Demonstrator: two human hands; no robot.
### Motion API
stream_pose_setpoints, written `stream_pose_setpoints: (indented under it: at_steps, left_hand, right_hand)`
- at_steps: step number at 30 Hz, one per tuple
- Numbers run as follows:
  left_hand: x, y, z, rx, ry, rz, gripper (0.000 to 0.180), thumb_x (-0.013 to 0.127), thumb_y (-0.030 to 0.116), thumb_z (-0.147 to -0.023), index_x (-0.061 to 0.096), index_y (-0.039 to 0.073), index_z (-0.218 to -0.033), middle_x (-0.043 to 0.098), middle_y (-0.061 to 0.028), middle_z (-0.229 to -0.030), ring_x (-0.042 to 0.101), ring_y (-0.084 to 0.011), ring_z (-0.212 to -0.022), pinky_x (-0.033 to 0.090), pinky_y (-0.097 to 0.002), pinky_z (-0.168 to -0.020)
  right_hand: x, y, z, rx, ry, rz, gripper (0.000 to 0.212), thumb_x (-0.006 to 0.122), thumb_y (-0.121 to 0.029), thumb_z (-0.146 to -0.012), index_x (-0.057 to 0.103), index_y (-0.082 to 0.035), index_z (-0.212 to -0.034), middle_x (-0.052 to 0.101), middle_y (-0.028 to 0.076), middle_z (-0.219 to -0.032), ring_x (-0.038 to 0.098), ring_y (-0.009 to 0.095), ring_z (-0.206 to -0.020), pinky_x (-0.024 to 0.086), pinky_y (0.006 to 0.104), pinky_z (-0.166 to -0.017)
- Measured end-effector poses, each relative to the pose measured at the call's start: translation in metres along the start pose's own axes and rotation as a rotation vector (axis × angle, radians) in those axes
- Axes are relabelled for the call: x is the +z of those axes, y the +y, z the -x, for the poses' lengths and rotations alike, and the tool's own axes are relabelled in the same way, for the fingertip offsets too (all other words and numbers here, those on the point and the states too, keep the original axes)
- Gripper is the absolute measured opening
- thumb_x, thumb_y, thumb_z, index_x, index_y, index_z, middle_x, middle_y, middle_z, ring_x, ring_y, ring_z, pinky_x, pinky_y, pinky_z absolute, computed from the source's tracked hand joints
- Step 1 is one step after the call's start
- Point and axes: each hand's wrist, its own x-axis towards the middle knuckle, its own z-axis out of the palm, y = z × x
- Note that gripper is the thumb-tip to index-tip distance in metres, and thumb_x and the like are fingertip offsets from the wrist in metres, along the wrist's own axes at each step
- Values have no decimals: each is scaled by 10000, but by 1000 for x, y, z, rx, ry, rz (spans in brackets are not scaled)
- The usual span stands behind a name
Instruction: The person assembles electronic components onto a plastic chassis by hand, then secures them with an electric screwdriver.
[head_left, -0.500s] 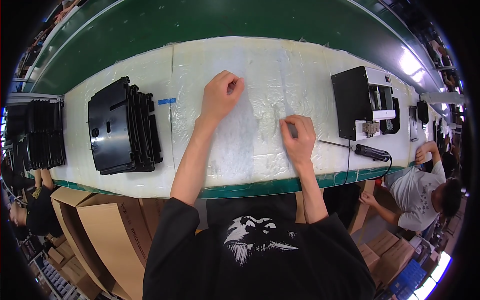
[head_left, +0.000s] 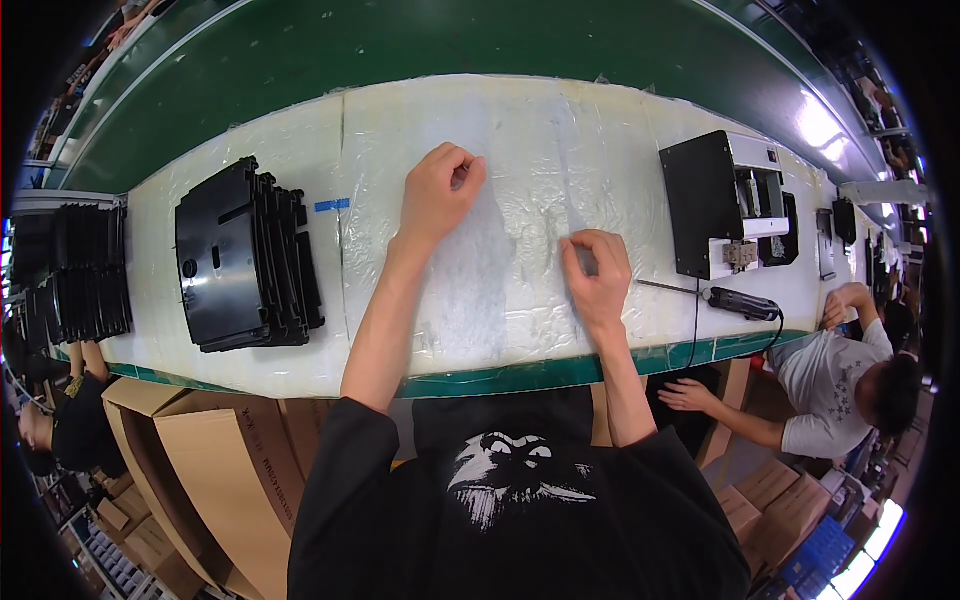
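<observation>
My left hand [head_left: 440, 192] rests on the film-covered white mat [head_left: 540, 330] near the middle of the bench, its fingers curled into a loose fist. Closer to me and to the right lies my right hand [head_left: 600, 282], fingers bent inward and thumb curved toward them. Nothing shows in either hand. A stack of black plastic panels [head_left: 222, 265] stands to the left of my left hand. Right of my right hand lies a black electric screwdriver [head_left: 740, 303] with a long thin bit pointing toward the hand. Behind it sits a black and silver box-shaped machine [head_left: 700, 200].
Another pile of black parts [head_left: 90, 270] is at the far left. A strip of blue tape [head_left: 332, 205] sticks to the mat. Open cardboard boxes [head_left: 220, 460] stand below the bench edge at left. A co-worker [head_left: 840, 390] is close by on the right.
My hands stay where they were. The co-worker on the right has reached one hand further left, toward the bench's near edge beside my right arm.
</observation>
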Motion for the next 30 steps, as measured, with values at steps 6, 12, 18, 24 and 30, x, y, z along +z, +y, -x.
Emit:
stream_pose_setpoints:
  at_steps: [6,12,18,24,30]
  left_hand:
    - [-1,2,0,6,4,-3,185,684,177,-911,658,18,-819,648,-94,-806,640,-224,-693,524,-323,-652]
    - [-1,1,0,4,1,2,184,684,177,-911,661,18,-822,648,-92,-803,641,-222,-693,525,-320,-652]
    - [0,0,0,7,2,-2,183,686,182,-911,666,21,-827,650,-89,-808,642,-219,-692,526,-319,-654]
    - [0,-1,0,4,0,-3,188,683,189,-913,665,24,-825,651,-88,-810,642,-220,-693,527,-319,-656]
    - [0,-1,0,11,0,-5,182,684,183,-912,664,25,-823,651,-88,-810,642,-221,-694,527,-318,-654]
  right_hand:
    - [-1,2,1,55,-7,-51,98,751,-10,-813,707,-12,-901,704,108,-927,654,278,-851,529,346,-730]
    - [-5,2,1,181,-14,-123,80,734,-23,-854,726,-10,-933,707,100,-958,657,242,-863,528,316,-729]
    - [-5,0,0,182,-18,-125,75,746,-31,-852,731,-12,-922,708,98,-954,655,241,-872,528,313,-723]
    - [-4,-1,-2,100,-16,-70,93,765,-19,-821,740,-8,-910,709,91,-952,652,252,-878,523,333,-744]
    - [-2,1,0,77,-26,-44,99,755,0,-811,740,-5,-909,706,94,-949,651,272,-882,522,352,-755]
